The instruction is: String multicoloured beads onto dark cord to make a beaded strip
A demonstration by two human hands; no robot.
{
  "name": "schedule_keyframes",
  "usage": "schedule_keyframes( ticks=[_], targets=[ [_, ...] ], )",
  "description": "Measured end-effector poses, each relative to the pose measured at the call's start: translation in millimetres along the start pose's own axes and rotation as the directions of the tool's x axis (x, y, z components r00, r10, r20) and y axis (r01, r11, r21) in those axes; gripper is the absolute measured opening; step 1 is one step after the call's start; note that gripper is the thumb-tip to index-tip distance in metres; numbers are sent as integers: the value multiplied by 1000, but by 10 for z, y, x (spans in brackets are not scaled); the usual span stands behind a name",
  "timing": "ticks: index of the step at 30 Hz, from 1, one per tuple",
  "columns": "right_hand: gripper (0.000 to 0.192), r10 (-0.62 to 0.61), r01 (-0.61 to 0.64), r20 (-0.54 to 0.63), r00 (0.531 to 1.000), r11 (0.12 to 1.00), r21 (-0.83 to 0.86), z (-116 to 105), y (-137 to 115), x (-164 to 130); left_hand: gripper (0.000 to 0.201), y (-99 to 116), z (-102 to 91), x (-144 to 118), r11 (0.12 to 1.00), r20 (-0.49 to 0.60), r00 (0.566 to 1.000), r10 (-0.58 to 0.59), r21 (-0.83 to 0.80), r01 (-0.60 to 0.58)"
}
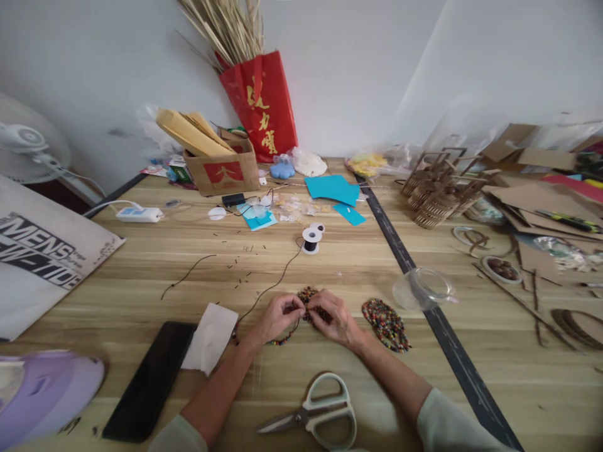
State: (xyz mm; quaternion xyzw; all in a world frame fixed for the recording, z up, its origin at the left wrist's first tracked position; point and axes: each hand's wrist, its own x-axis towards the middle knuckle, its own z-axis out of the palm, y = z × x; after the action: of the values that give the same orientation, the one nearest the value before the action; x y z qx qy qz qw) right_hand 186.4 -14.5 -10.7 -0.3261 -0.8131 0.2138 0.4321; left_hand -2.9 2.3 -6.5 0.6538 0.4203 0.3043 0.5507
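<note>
My left hand (279, 319) is closed in a pinch at the end of a black cord strung with small multicoloured beads (282, 341). Facing it, fingertips almost touching, my right hand (336, 319) pinches what looks like a small bead; the fingers partly hide it. A heap of loose-looking colourful beads (307, 293) lies just behind and under my fingers. The strung cord loops beneath my left wrist and runs back to a white spool of black cord (311, 240). To the right of my right hand lies a coiled bead strand (386, 324).
Scissors (308, 411) with pale handles lie in front of me. At left are a black phone (149, 382), a white paper piece (210, 338) and a purple-and-white object (51, 389). A clear round container (424, 289) and small woven baskets (436, 194) stand at right.
</note>
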Motion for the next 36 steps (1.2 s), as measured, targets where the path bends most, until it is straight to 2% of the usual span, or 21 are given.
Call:
schedule_keyframes(
  ticks=[36],
  targets=[
    [6,-15,15,20,1000,1000,6,13,37,-23,13,-71,-15,15,1000,14,1000,7,-7,-7]
  ],
)
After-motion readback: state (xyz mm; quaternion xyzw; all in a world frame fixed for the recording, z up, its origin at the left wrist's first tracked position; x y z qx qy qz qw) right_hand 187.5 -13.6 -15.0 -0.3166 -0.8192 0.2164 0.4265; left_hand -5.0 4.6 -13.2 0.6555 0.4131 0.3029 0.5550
